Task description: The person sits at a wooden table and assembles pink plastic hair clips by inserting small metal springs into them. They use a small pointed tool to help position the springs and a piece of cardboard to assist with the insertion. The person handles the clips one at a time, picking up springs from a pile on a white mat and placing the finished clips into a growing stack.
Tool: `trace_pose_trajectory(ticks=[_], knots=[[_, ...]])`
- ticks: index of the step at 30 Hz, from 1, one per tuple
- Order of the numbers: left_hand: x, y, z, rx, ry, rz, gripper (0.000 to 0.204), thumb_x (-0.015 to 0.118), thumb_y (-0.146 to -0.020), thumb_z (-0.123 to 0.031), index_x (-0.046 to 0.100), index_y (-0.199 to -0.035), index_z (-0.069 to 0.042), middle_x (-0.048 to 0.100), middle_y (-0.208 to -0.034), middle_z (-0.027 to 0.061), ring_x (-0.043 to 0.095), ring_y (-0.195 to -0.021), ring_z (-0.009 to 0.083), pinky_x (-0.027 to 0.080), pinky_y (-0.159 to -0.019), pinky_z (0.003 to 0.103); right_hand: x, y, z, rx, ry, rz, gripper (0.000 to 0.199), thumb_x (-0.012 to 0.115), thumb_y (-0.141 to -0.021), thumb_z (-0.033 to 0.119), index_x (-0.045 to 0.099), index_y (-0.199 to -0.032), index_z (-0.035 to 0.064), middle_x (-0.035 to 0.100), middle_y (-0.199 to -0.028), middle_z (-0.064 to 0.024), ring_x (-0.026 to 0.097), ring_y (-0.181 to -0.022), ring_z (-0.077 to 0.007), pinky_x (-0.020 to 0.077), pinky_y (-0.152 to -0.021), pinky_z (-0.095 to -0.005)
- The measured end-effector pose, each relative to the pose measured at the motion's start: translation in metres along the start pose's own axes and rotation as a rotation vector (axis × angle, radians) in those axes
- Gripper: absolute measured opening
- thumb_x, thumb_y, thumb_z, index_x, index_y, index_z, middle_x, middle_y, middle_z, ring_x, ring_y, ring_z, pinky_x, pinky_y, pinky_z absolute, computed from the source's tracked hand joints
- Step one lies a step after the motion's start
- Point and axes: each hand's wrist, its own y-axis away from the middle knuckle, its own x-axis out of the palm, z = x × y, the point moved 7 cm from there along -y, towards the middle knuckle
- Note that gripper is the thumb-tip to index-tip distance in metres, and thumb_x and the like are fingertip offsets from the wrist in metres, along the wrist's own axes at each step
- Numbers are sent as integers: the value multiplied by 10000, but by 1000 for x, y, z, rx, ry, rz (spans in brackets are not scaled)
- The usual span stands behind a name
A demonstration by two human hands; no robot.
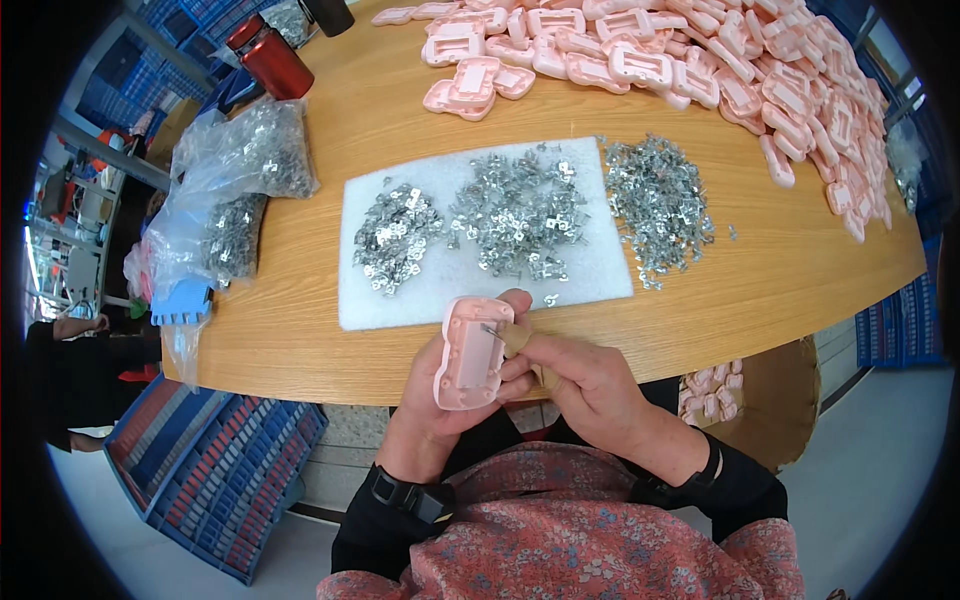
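Observation:
My left hand [428, 402] is closed round a pink plastic housing shell [474, 362], held just off the table's near edge with its hollow inside facing up. My right hand [592, 385] pinches a small metal clip [488, 329] at the shell's upper inner corner. Tan covers [515, 339] sit on my right fingertips and partly hide the clip. Beyond my hands a white foam sheet [352, 312] bears two heaps of small silvery metal clips [520, 215]. A third heap of clips [657, 205] lies on the wood to its right.
Pink shells [640, 65] are piled along the table's far and right side. Clear bags of metal parts [265, 150] and a red flask [270, 60] stand at left. Below the right edge is a carton [790, 400] of pink pieces; blue crates [215, 480] stand lower left. Another person's arm [80, 327] shows far left.

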Motion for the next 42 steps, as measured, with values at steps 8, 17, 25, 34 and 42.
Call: trace_pose_trajectory(ticks=[8,17,25,34,42], knots=[[-1,3,0,25,-58,-109,507,466,-996,-410,483,-1370,-68,570,-1211,96,458,-718,161,366,-609,304,-2,1,3,87,10,14,430,474,-883,-73,571,-1290,26,696,-1018,-174,678,-945,-359,542,-810,-396],[9,1,-3,47,-20,-109,509,475,-1007,-337,482,-1379,10,559,-992,41,447,-702,147,367,-618,284,2,-1,5,47,69,27,407,513,-881,-41,559,-1278,36,672,-986,-195,656,-905,-391,525,-763,-425],[35,-4,-5,29,93,152,445,461,-1013,-345,478,-1347,-51,470,-884,27,413,-699,150,355,-610,281,-21,9,23,-21,131,-52,212,584,-948,107,565,-1145,29,642,-900,-172,661,-791,-343,511,-670,-386],[40,-6,-20,313,-402,-261,340,408,-1014,-197,434,-1322,-54,550,-1144,77,555,-1072,208,464,-961,398,-25,-9,42,-6,63,-262,344,763,-848,180,589,-1096,18,615,-821,-92,599,-687,-200,493,-626,-315],[80,1,-47,399,-1194,-212,476,574,-947,-126,461,-1396,-17,598,-1179,91,575,-1047,141,481,-901,304,-58,0,11,301,-281,-75,211,710,-896,119,638,-1057,3,581,-840,66,483,-735,-17,411,-648,-199]])
